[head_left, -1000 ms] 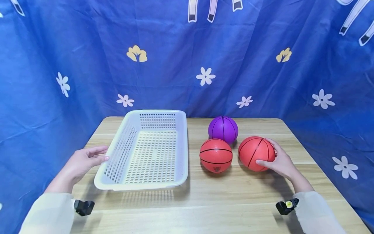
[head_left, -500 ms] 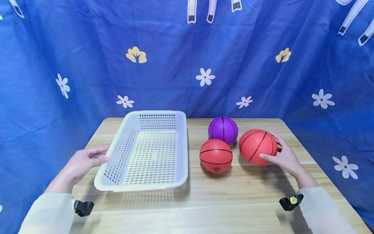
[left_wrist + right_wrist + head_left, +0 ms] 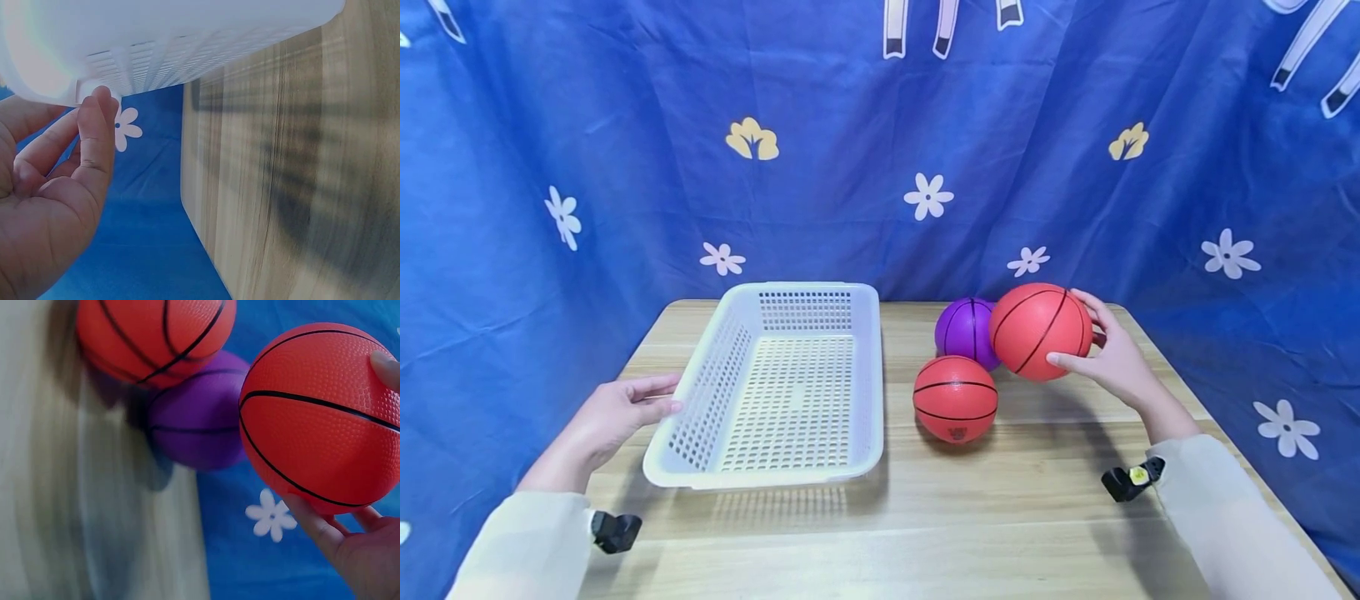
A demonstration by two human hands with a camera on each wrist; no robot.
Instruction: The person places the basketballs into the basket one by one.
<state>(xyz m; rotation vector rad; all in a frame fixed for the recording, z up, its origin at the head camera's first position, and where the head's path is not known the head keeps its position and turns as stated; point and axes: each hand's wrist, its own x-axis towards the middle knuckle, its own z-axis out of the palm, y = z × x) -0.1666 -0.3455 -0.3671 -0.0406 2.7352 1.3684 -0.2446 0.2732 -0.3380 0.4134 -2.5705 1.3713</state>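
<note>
Looking early: right hand (image 3: 1118, 365) is gripping a red ball (image 3: 1036, 332) above the table (image 3: 1000, 517), left hand (image 3: 610, 421) is pinching the white basket (image 3: 870, 383) by its rim, other red ball (image 3: 955, 400) and purple ball (image 3: 958, 333) are sitting unlifted, basket holding no balls.

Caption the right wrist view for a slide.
Right hand holds up a red ball; a purple ball and second red ball sit on the wooden table.

A black-lined red ball (image 3: 1039, 333) hung above the table (image 3: 940, 525) in the right hand (image 3: 1111, 357) as the left hand (image 3: 610, 418) held a white, perforated basket (image 3: 867, 392), open side up, by its rim
</note>
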